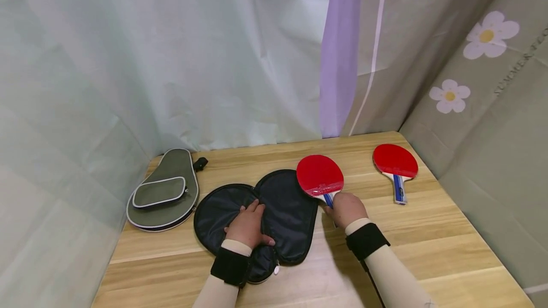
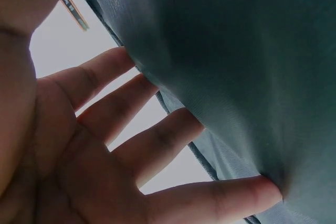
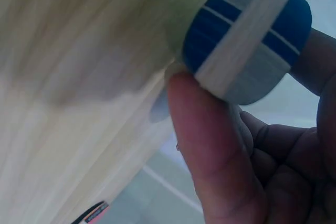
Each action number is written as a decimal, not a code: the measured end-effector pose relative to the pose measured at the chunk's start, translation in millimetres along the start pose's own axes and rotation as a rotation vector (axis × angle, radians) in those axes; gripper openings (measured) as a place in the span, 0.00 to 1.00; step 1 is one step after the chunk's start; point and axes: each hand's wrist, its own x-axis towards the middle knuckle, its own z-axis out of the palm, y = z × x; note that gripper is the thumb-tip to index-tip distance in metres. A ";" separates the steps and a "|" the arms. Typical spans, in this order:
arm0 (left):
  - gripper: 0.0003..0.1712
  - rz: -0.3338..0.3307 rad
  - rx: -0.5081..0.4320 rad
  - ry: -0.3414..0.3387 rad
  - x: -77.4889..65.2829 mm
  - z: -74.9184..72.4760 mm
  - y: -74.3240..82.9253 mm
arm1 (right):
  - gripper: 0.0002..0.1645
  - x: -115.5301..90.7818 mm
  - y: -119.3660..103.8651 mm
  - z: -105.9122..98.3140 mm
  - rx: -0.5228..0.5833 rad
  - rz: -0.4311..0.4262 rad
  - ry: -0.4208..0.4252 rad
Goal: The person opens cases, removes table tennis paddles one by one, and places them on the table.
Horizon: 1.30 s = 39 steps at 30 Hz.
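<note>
A black paddle case (image 1: 288, 222) lies unfolded on the table, its two halves side by side. Spread fingers of my left hand (image 1: 247, 227) rest on the left half; in the left wrist view their tips touch the dark fabric (image 2: 236, 77). My right hand (image 1: 347, 210) grips a red table tennis paddle (image 1: 320, 175) by its handle, and the blade overlaps the upper right edge of the case in the head view. The blue-striped handle end (image 3: 247, 38) shows between thumb and fingers in the right wrist view.
A second red paddle (image 1: 395, 161) lies near the right edge of the wooden table (image 1: 445, 241). At the back left sits a grey-green paddle case (image 1: 164, 191) with a front pocket and a black strap end (image 1: 200, 163). Curtains (image 1: 205, 61) hang behind and at both sides.
</note>
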 end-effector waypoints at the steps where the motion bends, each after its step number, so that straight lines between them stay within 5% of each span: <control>1: 0.61 0.002 0.000 0.002 -0.1 -0.3 0.5 | 0.21 2.3 3.9 -2.2 -0.004 0.004 -0.005; 12: 0.60 0.008 -0.005 0.006 -1.9 -1.5 3.6 | 0.20 24.2 46.9 -20.5 -0.034 0.000 -0.029; 39: 0.60 0.009 0.004 0.007 -2.8 -0.1 -0.2 | 0.24 53.0 94.9 -20.3 -0.050 0.009 -0.099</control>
